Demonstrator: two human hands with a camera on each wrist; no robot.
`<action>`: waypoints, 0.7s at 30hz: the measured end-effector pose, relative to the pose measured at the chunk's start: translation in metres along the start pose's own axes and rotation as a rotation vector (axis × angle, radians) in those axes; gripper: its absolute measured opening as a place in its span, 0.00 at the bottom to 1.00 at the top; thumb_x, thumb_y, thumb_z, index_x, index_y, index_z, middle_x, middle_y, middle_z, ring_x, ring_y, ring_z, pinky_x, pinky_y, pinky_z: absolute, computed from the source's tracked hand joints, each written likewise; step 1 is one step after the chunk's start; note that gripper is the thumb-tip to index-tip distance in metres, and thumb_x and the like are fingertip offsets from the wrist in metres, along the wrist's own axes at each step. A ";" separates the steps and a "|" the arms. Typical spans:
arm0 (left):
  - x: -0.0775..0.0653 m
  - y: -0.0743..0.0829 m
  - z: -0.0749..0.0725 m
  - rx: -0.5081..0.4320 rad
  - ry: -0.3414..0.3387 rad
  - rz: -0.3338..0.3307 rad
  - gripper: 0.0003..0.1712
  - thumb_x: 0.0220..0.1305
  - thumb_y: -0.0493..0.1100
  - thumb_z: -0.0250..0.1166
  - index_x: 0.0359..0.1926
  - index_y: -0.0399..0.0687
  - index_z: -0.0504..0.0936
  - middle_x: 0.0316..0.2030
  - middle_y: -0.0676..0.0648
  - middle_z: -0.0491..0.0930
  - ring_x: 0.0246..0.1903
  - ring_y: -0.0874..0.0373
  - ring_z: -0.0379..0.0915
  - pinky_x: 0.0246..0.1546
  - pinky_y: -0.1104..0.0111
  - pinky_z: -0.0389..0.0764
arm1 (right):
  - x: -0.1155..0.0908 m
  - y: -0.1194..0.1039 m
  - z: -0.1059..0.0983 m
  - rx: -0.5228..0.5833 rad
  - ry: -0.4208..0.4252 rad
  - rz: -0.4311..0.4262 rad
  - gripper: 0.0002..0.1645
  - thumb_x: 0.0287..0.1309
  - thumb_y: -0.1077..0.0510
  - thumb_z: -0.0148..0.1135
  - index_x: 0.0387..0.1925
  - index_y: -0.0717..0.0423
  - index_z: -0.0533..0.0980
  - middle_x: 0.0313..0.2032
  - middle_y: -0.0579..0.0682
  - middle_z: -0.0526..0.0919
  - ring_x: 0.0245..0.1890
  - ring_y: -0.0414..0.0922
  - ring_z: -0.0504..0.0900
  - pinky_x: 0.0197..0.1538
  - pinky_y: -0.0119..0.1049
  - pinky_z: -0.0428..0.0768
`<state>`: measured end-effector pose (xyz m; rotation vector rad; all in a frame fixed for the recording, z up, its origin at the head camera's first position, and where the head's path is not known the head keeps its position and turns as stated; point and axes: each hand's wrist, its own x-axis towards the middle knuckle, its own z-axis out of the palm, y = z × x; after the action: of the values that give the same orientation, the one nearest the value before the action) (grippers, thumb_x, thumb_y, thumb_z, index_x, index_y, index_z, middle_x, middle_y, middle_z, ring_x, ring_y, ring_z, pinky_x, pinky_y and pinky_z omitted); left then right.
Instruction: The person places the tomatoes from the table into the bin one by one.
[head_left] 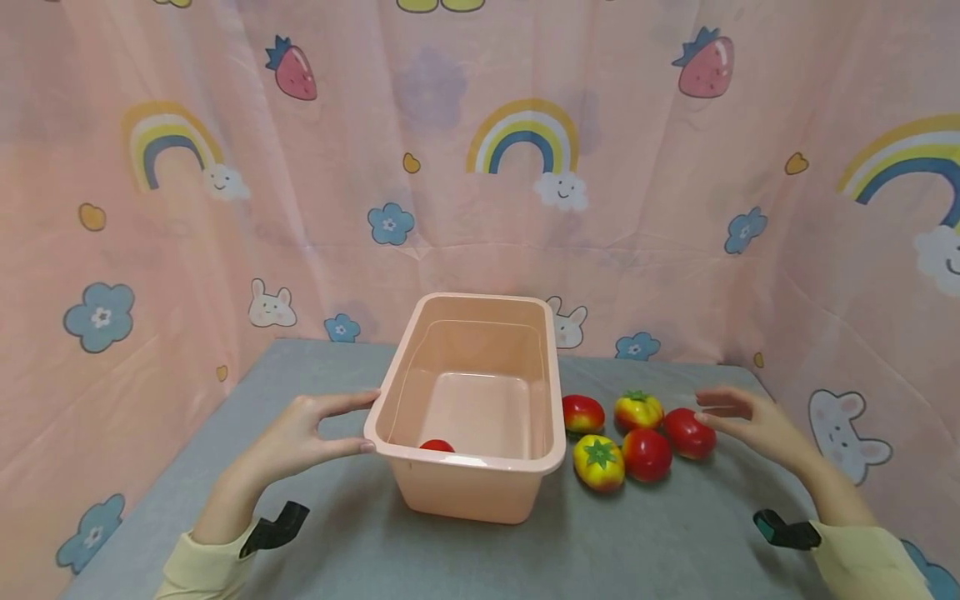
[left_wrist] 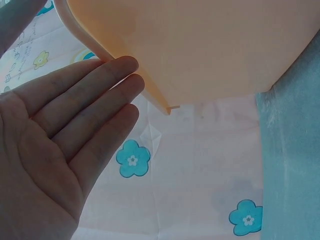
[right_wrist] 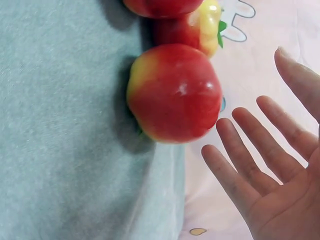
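Right of the tub (head_left: 472, 492), the farthest red fruit (head_left: 688, 435) seems light, firm, slick, best cupped round its sides; the right hand (head_left: 759, 423) spreads empty beside it, the left hand (head_left: 298, 432) straight-fingered at the tub's rim.

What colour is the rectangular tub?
The rectangular tub is light peach all over; best seen in the head view.

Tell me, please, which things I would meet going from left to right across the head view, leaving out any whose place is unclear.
Left hand → peach bin → yellow fruit with green leaves → front red fruit → rightmost red fruit → right hand.
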<state>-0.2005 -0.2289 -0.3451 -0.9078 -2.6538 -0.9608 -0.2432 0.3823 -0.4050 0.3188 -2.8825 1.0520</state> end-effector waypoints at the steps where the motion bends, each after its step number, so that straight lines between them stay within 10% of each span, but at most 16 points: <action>1: 0.000 0.000 0.000 -0.001 0.001 0.001 0.34 0.52 0.57 0.71 0.60 0.55 0.76 0.55 0.56 0.79 0.56 0.59 0.75 0.53 0.56 0.78 | 0.000 0.002 0.001 -0.002 0.001 -0.003 0.33 0.62 0.45 0.59 0.61 0.61 0.67 0.57 0.66 0.74 0.55 0.66 0.73 0.46 0.59 0.80; 21: 0.000 0.002 -0.002 0.001 -0.004 -0.003 0.35 0.51 0.58 0.71 0.61 0.54 0.76 0.56 0.56 0.78 0.56 0.59 0.75 0.54 0.55 0.78 | 0.006 0.020 0.014 0.006 -0.044 0.059 0.36 0.60 0.43 0.61 0.62 0.61 0.67 0.57 0.67 0.73 0.55 0.65 0.72 0.47 0.60 0.78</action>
<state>-0.1993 -0.2286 -0.3427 -0.9061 -2.6594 -0.9596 -0.2527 0.3870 -0.4277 0.2622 -2.9458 1.0757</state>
